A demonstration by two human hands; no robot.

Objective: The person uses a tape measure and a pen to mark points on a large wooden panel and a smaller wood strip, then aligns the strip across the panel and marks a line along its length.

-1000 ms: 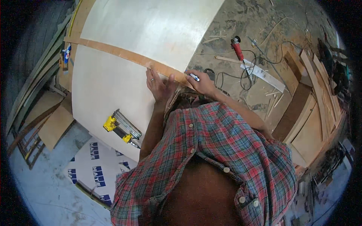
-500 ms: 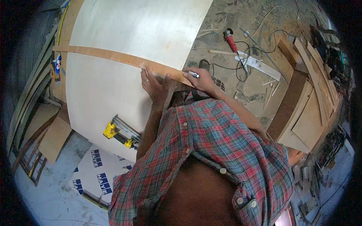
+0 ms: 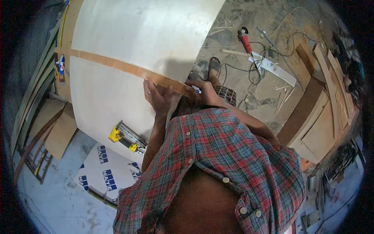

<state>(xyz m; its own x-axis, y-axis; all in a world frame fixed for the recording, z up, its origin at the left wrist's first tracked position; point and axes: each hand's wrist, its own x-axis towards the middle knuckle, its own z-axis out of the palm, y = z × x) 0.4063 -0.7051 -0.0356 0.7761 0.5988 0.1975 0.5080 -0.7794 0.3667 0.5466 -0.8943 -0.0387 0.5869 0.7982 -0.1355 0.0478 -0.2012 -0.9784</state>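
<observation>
A long, thin wooden strip [image 3: 117, 66] lies across a large white sheet [image 3: 105, 91]. My left hand [image 3: 157, 97] touches the strip's near edge toward its right end, fingers spread and a ring on one of them. At that right end, my right hand [image 3: 204, 93] is closed around a white marker pen [image 3: 196, 89] with a dark end. The pen's tip is hidden by the fingers, which lie against the strip. On the sheet, left of my left forearm, rests a yellow and grey nail gun [image 3: 126, 136].
A red angle grinder [image 3: 245, 41] with a cable lies on the dirty floor. White offcuts [image 3: 278, 73] and wood scraps surround it. Wooden boards [image 3: 331, 93] stand at right. A blue-and-white packet [image 3: 60, 64] sits at the sheet's left edge. A printed white board [image 3: 103, 167] lies lower left.
The view has shifted slightly, and a sandalled foot shows more fully beside the sheet. My right hand has moved a little nearer the body, still with the pen; my left stays at the strip.
</observation>
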